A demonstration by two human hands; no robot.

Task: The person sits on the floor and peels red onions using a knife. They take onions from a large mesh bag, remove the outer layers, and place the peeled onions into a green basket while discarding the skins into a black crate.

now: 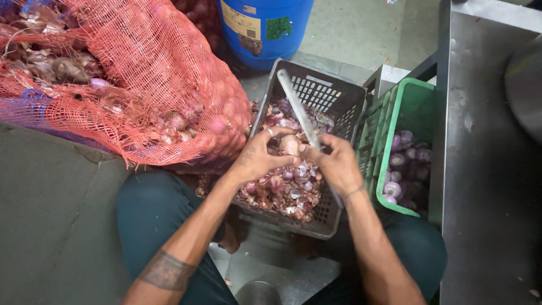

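My left hand (261, 158) grips a partly peeled onion (290, 145) over a grey plastic crate (333, 93) filled with onion skins and scraps. My right hand (337, 164) holds a long knife (299, 110), whose blade points up and away from me past the onion. The thumb of the right hand touches the onion. Both hands meet above the middle of the crate, between my knees.
A red mesh sack of onions (141, 85) lies at the left. A green crate (415, 101) with peeled onions (403, 164) stands at the right, beside a steel table (485, 169). A blue drum (265, 28) stands behind. A steel bowl (258, 293) sits on the floor.
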